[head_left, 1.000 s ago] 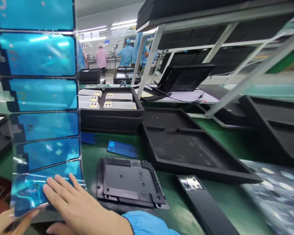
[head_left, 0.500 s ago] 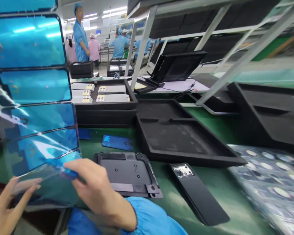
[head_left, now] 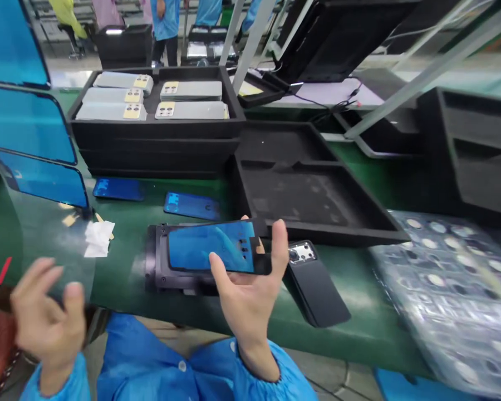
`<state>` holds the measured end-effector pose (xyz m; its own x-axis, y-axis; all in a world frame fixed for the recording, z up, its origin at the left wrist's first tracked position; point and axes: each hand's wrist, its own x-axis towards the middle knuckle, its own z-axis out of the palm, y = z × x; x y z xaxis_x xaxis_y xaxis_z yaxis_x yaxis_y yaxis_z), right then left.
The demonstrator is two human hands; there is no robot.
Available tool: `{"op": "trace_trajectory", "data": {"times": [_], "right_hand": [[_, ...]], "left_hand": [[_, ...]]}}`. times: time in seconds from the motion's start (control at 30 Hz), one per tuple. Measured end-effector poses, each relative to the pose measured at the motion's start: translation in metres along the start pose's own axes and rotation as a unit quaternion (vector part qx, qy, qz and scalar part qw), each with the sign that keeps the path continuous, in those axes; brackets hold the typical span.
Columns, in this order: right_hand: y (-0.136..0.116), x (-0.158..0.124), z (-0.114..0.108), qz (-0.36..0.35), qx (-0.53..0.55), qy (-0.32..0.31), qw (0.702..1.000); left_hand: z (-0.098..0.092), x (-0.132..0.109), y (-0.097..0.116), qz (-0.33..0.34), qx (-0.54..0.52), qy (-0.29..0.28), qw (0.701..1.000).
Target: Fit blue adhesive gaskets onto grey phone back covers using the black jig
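My right hand pinches a blue phone-back adhesive film with a black border, its thumb on the face and the other fingers behind. The film hovers over a black metal fixture, hiding most of it. My left hand, slightly blurred, is open and holds nothing, with the fingers apart. To its upper left stands a strip of the same blue films on clear backing. A dark phone back cover with a camera cutout lies right of my right hand.
Blue phone-shaped pieces lie behind the fixture, near white tissue. A black foam tray holds several pale phone covers. Another black tray sits to the right, beside a clear plastic blister sheet. A slanted metal post rises behind.
My right hand has peeled a blue film off the strip and carried it right, over the fixture. My left hand has let go of the clear backing. The view has tilted down.
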<state>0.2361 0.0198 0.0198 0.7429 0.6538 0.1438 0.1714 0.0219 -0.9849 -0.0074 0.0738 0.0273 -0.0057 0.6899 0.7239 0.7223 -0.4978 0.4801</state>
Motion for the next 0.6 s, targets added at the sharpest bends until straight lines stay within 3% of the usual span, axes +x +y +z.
{"op": "trace_trajectory", "data": {"times": [0.1, 0.2, 0.3, 0.43, 0.6], "right_hand": [[0.013, -0.002, -0.006, 0.03, -0.028, -0.023, 0.999], [0.023, -0.003, -0.01, 0.029, -0.061, -0.054, 0.996], [0.028, -0.004, -0.01, 0.009, -0.075, -0.071, 0.995], [0.025, -0.003, -0.018, -0.041, -0.085, -0.052, 0.994], [0.024, 0.012, -0.065, -0.081, -0.102, 0.023, 0.991]], "left_hand": [[0.037, -0.014, 0.029, 0.18, -0.062, -0.176, 0.966], [0.062, -0.021, 0.043, 0.242, -0.06, -0.289, 0.924], [0.073, -0.021, 0.047, 0.248, -0.036, -0.32, 0.914], [0.073, -0.017, 0.046, 0.246, -0.018, -0.327, 0.912], [0.071, -0.019, 0.046, 0.237, -0.015, -0.325, 0.915]]}}
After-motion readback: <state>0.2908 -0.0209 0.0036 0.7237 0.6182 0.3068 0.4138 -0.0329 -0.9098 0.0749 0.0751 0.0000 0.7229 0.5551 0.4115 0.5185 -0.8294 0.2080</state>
